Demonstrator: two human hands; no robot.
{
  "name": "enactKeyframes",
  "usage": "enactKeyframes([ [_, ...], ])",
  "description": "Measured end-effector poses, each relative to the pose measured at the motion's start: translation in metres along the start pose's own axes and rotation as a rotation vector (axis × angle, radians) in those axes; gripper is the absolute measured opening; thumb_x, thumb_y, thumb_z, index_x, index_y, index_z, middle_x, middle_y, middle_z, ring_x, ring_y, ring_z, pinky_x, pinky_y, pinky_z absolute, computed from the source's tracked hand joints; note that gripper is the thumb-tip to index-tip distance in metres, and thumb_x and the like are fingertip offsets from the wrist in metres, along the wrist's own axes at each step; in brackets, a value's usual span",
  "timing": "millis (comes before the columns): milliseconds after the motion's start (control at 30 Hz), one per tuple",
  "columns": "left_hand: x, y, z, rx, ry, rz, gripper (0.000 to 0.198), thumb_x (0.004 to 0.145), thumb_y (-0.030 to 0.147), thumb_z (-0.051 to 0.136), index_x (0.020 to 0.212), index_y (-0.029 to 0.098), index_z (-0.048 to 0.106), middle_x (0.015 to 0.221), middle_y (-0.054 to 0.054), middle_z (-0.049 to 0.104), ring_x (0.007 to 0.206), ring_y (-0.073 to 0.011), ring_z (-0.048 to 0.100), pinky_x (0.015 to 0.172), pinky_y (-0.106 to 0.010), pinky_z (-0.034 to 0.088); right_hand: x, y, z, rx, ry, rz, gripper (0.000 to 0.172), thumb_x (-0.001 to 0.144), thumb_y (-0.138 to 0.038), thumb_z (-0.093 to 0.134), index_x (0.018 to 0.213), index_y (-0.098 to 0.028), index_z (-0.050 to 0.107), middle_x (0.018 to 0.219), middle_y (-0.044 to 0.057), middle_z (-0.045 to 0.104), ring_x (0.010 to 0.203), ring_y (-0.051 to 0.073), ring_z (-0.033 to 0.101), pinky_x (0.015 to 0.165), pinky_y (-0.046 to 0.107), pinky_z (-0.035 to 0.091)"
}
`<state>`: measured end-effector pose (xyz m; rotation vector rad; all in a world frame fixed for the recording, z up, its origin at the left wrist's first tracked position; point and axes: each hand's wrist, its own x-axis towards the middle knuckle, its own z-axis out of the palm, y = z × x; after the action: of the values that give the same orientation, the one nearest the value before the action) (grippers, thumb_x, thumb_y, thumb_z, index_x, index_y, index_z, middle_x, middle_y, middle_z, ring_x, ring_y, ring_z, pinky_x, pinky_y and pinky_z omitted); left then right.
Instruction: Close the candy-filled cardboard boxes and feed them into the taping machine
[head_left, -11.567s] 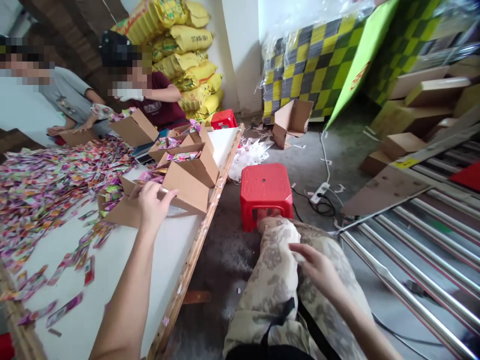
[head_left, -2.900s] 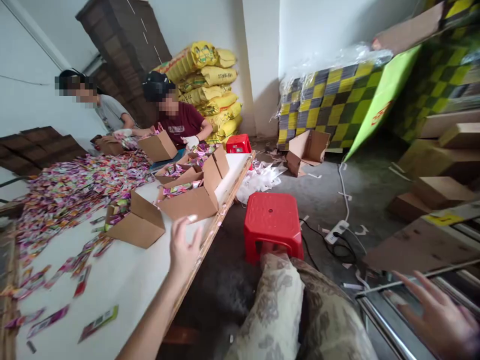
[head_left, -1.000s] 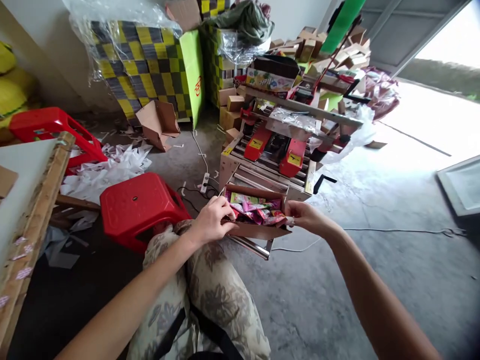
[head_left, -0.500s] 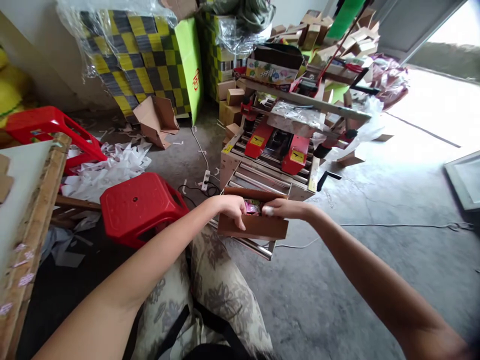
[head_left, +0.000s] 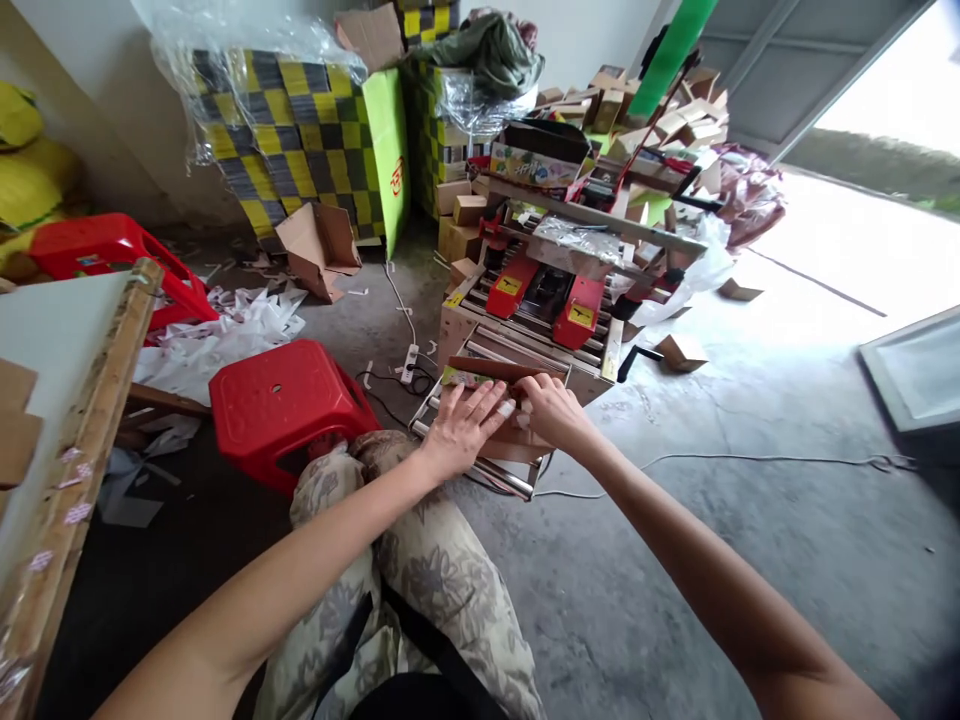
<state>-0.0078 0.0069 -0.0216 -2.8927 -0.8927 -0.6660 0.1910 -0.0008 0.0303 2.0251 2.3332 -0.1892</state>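
A small brown cardboard box rests on the metal rollers at the near end of a roller conveyor. My left hand lies across its left part, fingers stretched out and spread, with a white wrap on one digit. Beside it, a green printed piece shows at the box's left end. My right hand is at the right end with bent fingers closed on the cardboard; the fingertips are partly hidden. Most of the box's inside is covered by my hands.
Beyond the box stands a taping machine with red guides and a crank. A red stool is at my left, near a wooden-edged table. Wrapped stacks stand behind. A power strip and cable lie on the floor.
My left hand has gone from gripping the near wall to lying flat over the box. My right hand's fingers have bent over its right end. The pink packets inside are now covered.
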Motion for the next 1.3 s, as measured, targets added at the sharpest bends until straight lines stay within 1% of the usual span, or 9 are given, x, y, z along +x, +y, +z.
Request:
enactKeyframes([
  [133, 0.009, 0.003, 0.004, 0.011, -0.125, -0.140, 0.057, 0.087, 0.038, 0.043, 0.135, 0.008, 0.034, 0.142, -0.021, 0.033, 0.136, -0.0309, 0.021, 0.110, -0.048, 0.014, 0.001, 0.000, 0.007, 0.029, -0.102, -0.256, 0.043, 0.083, -0.019, 0.048, 0.127, -0.020, 0.046, 0.122, 0.009, 0.055, 0.108, 0.023, 0.050, 0.091, 0.037, 0.034],
  [333, 0.025, -0.006, -0.001, -0.050, -0.201, -0.069, 0.072, 0.074, 0.060, 0.053, 0.117, 0.003, 0.047, 0.118, -0.022, 0.052, 0.117, -0.0320, 0.044, 0.106, -0.042, 0.026, 0.005, -0.004, 0.016, 0.016, -0.091, -0.227, 0.027, 0.087, -0.033, 0.046, 0.107, -0.020, 0.059, 0.105, 0.007, 0.063, 0.099, 0.024, 0.053, 0.087, 0.039, 0.033],
  [467, 0.033, -0.009, -0.004, -0.053, -0.247, -0.084, 0.062, 0.069, 0.061, 0.056, 0.099, 0.007, 0.055, 0.097, -0.016, 0.057, 0.096, -0.0284, 0.054, 0.093, -0.039, 0.037, -0.004, -0.017, 0.021, 0.084, 0.121, -0.170, 0.027, 0.088, -0.034, 0.045, 0.104, -0.019, 0.060, 0.108, 0.008, 0.060, 0.099, 0.024, 0.051, 0.090, 0.039, 0.031],
  [600, 0.043, -0.016, -0.006, -0.090, -0.313, -0.077, 0.067, 0.063, 0.067, 0.057, 0.098, 0.010, 0.056, 0.096, -0.014, 0.057, 0.092, -0.0274, 0.055, 0.087, -0.037, 0.041, -0.001, -0.025, 0.010, 0.213, 0.475, -0.130, 0.037, 0.084, -0.028, 0.046, 0.119, -0.018, 0.050, 0.121, 0.010, 0.050, 0.112, 0.023, 0.044, 0.095, 0.036, 0.031],
  [667, 0.050, -0.021, -0.006, -0.101, -0.361, -0.068, 0.071, 0.060, 0.069, 0.058, 0.101, 0.011, 0.055, 0.099, -0.013, 0.057, 0.093, -0.0275, 0.055, 0.086, -0.037, 0.042, 0.010, -0.026, 0.002, 0.221, 0.588, -0.052, 0.045, 0.083, -0.029, 0.047, 0.125, -0.017, 0.044, 0.126, 0.012, 0.046, 0.117, 0.025, 0.040, 0.098, 0.038, 0.030],
  [800, 0.058, -0.029, -0.004, -0.102, -0.422, -0.076, 0.076, 0.054, 0.069, 0.062, 0.104, 0.012, 0.053, 0.104, -0.012, 0.058, 0.095, -0.0272, 0.055, 0.080, -0.035, 0.046, 0.033, -0.026, 0.002, 0.166, 0.462, 0.005, 0.052, 0.081, -0.029, 0.047, 0.131, -0.015, 0.039, 0.125, 0.013, 0.049, 0.114, 0.027, 0.042, 0.099, 0.044, 0.028],
  [933, 0.044, -0.029, 0.001, -0.136, -0.283, -0.033, 0.072, 0.061, 0.071, 0.056, 0.102, 0.011, 0.054, 0.106, -0.013, 0.056, 0.099, -0.0263, 0.052, 0.084, -0.035, 0.045, 0.029, -0.028, 0.014, 0.101, 0.399, -0.012, 0.048, 0.084, -0.033, 0.044, 0.129, -0.016, 0.041, 0.125, 0.011, 0.050, 0.115, 0.027, 0.041, 0.105, 0.046, 0.017],
  [1133, 0.018, -0.024, 0.015, -0.153, -0.046, 0.073, 0.067, 0.079, 0.063, 0.040, 0.126, 0.015, 0.044, 0.129, -0.015, 0.047, 0.124, -0.0282, 0.036, 0.108, -0.044, 0.018, -0.005, -0.033, 0.028, 0.087, 0.268, -0.078, 0.054, 0.089, -0.043, 0.037, 0.136, -0.016, 0.033, 0.139, 0.011, 0.039, 0.127, 0.028, 0.031, 0.107, 0.045, 0.014],
  [1300, 0.017, -0.023, 0.016, -0.091, -0.004, -0.105, 0.089, 0.068, 0.068, 0.050, 0.133, 0.009, 0.033, 0.144, -0.021, 0.026, 0.134, -0.0371, 0.018, 0.108, -0.053, 0.008, -0.029, -0.043, 0.049, 0.035, 0.238, -0.060, 0.064, 0.088, -0.047, 0.039, 0.141, -0.014, 0.025, 0.146, 0.011, 0.027, 0.134, 0.027, 0.022, 0.109, 0.044, 0.013],
])
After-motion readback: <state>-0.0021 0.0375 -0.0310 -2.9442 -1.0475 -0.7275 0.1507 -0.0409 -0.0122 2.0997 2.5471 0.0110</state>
